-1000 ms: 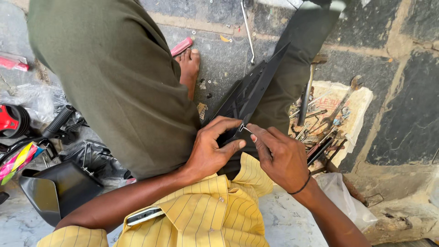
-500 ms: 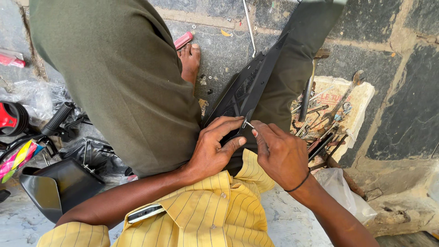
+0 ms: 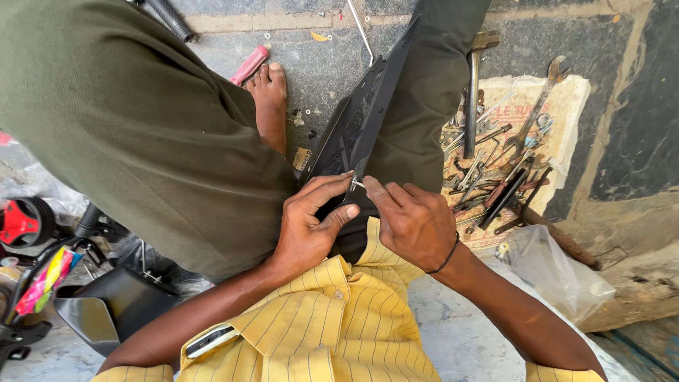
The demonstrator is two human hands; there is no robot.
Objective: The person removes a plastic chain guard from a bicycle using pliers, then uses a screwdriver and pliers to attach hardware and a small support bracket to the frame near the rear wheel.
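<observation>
Over the stone floor, both hands stay put: left hand gripping the black panel, right hand pinching its metal clip.

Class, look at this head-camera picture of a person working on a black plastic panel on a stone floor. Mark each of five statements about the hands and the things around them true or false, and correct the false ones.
1. Both hands meet at a small metal clip on the edge of the black plastic panel. True.
2. The right hand wears a thin dark band at the wrist. True.
3. The left hand holds a long spanner. False: it holds no spanner; its fingers rest on the panel beside the clip.
4. The metal spanners and other tools lie on a sheet of printed paper right of the panel. True.
5. The pink-handled tool lies among those spanners. False: it lies apart on the stone floor, by a bare foot.
</observation>
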